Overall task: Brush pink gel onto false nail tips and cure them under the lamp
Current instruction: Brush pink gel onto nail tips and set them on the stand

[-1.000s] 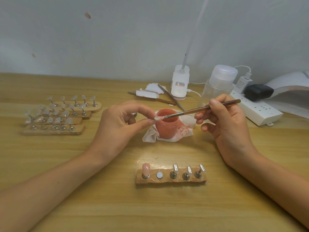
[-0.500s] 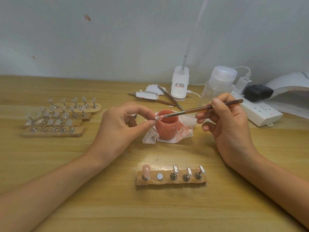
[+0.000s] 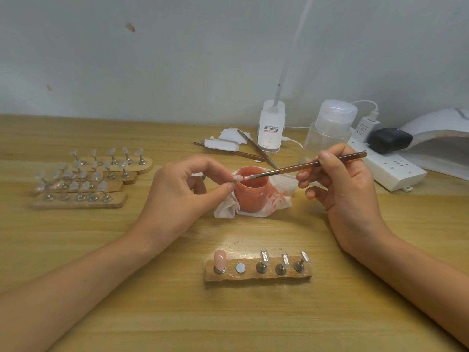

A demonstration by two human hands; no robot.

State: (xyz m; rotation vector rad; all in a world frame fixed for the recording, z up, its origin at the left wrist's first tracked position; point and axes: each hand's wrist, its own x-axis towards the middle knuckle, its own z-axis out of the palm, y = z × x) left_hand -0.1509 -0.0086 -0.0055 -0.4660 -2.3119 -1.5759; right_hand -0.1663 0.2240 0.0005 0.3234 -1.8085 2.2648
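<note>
My left hand (image 3: 177, 196) pinches a small clear nail tip (image 3: 236, 178) between thumb and forefinger, just left of the open pink gel jar (image 3: 251, 191). My right hand (image 3: 347, 194) grips a thin brush (image 3: 304, 166); its bristles touch the held tip. In front of me lies a wooden holder (image 3: 258, 275) with one pink-coated tip (image 3: 219, 259) at its left end, a bare magnet beside it, and three stands with clear tips to the right. The white curing lamp (image 3: 441, 138) sits at the far right edge.
The jar stands on a gel-stained tissue (image 3: 276, 196). Several wooden holders with clear tips (image 3: 86, 179) lie at the left. Tweezers (image 3: 256, 148), a desk lamp base (image 3: 270, 130), a clear pump bottle (image 3: 327, 130) and a power strip (image 3: 390, 168) line the back.
The brush tip moved left off the jar rim onto the held nail tip. My left hand stays almost still.
</note>
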